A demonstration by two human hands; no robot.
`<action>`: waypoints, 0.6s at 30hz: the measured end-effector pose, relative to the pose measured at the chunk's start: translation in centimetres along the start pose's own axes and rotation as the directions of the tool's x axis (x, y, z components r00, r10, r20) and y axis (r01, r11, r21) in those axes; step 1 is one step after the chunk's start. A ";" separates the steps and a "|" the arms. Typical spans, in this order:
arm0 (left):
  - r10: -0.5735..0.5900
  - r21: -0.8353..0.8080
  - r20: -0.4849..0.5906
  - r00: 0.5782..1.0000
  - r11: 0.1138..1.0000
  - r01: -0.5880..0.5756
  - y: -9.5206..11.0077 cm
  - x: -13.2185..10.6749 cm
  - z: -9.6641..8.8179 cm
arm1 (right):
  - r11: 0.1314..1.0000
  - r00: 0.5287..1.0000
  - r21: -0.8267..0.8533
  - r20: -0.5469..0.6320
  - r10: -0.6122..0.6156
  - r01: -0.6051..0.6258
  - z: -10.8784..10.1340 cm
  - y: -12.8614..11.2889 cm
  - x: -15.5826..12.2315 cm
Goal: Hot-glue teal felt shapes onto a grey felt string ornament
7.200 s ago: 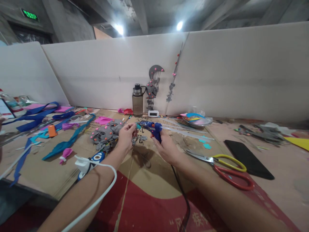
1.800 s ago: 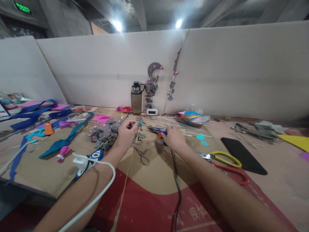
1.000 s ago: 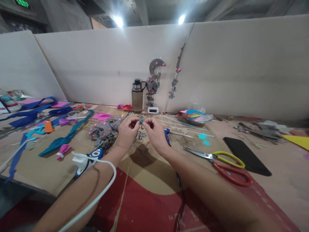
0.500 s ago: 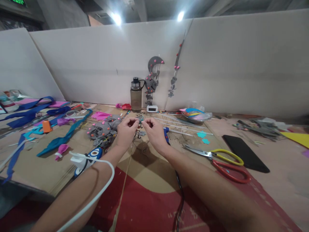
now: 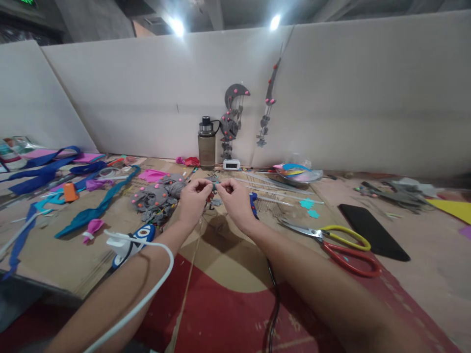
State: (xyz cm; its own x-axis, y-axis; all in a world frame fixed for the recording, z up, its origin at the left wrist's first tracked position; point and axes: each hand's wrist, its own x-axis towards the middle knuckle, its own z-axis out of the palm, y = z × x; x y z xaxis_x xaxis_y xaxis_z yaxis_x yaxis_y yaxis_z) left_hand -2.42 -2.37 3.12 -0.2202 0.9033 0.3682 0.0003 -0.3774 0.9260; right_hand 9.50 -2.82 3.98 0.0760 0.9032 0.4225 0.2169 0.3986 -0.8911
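Observation:
My left hand [image 5: 195, 197] and my right hand [image 5: 234, 198] meet over the cardboard [image 5: 239, 274], thumbs and forefingers pinched together. Between the fingertips shows a tiny dark teal-grey piece [image 5: 215, 187], mostly covered and too small to name. Left of my left hand lies a heap of grey felt pieces [image 5: 156, 198] with pink and orange dots. A blue tool [image 5: 253, 203], possibly a glue gun, sits just beyond my right wrist, partly hidden, and a black cord [image 5: 273, 294] runs out from under my right forearm.
Scissors [image 5: 333, 240] with yellow and red handles and a black phone-like slab [image 5: 371, 231] lie to the right. A bottle [image 5: 206, 144] and small white clock [image 5: 231, 164] stand at the back. A power strip [image 5: 143, 234] with a white cable [image 5: 171, 264] is by my left forearm.
Both hands stay pinched together in nearly the same place, with only slight finger movement. The whole view has shifted a little.

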 end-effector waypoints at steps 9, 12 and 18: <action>-0.039 -0.084 0.012 0.999 0.996 0.040 0.0 -0.1 0.2 | 1.000 1.000 0.007 -0.008 0.021 -0.021 0.1 0.1 0.2; -0.037 -0.090 0.017 0.999 0.995 0.039 -0.1 -0.1 0.2 | 0.999 0.999 0.017 -0.008 0.031 -0.031 0.1 0.0 0.2; -0.051 -0.110 0.033 0.998 0.992 0.055 0.0 -0.3 0.2 | 0.998 0.999 0.042 0.007 0.045 -0.045 0.0 -0.2 0.0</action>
State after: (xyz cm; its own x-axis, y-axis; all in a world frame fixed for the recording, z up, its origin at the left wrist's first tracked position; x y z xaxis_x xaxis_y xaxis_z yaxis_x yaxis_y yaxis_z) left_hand -2.15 -2.60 3.03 -0.1877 0.9276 0.3229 -0.1187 -0.3477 0.9301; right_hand 9.47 -2.85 4.13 0.0793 0.9212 0.3808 0.1723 0.3636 -0.9155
